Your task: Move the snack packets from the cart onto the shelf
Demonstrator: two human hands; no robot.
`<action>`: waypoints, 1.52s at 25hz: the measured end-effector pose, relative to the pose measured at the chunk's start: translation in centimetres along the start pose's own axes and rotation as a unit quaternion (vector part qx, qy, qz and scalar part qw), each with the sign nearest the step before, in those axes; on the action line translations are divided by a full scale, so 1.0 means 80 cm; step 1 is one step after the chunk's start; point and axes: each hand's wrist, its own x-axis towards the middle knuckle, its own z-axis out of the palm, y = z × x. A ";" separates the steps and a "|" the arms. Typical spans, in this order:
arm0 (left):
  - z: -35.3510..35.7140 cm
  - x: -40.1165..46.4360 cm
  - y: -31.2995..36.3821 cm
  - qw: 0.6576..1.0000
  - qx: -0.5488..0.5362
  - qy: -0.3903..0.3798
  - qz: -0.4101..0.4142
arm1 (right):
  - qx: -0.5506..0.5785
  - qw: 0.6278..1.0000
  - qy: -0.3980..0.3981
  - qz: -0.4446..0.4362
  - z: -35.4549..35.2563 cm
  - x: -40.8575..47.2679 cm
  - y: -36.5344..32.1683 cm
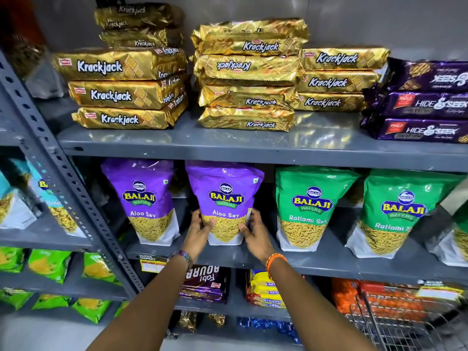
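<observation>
A purple Aloo Sev packet (224,198) stands upright on the grey middle shelf (316,259). My left hand (198,230) grips its lower left side and my right hand (253,231) grips its lower right side. A second purple Aloo Sev packet (143,198) stands just to its left. Two green Ratlami Sev packets (307,206) (395,214) stand to the right. The wire cart (395,323) shows at the bottom right corner; whatever lies inside it is hard to make out.
Gold Krackjack packs (248,72) and purple Hide & Seek packs (425,105) are stacked on the upper shelf. A perforated grey upright (68,188) divides this rack from the left one. Biscuit packs (205,285) fill the lower shelf.
</observation>
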 end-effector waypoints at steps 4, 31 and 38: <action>0.005 -0.006 0.003 1.000 -0.016 0.003 0.016 | 0.010 1.000 0.003 -0.005 0.001 -0.003 -0.009; 0.002 -0.011 0.001 0.999 -0.021 -0.003 -0.025 | -0.003 0.999 0.027 0.018 0.000 -0.034 -0.044; 0.004 -0.023 0.009 0.999 0.016 0.046 -0.001 | 0.029 0.998 0.042 0.041 -0.005 -0.034 -0.051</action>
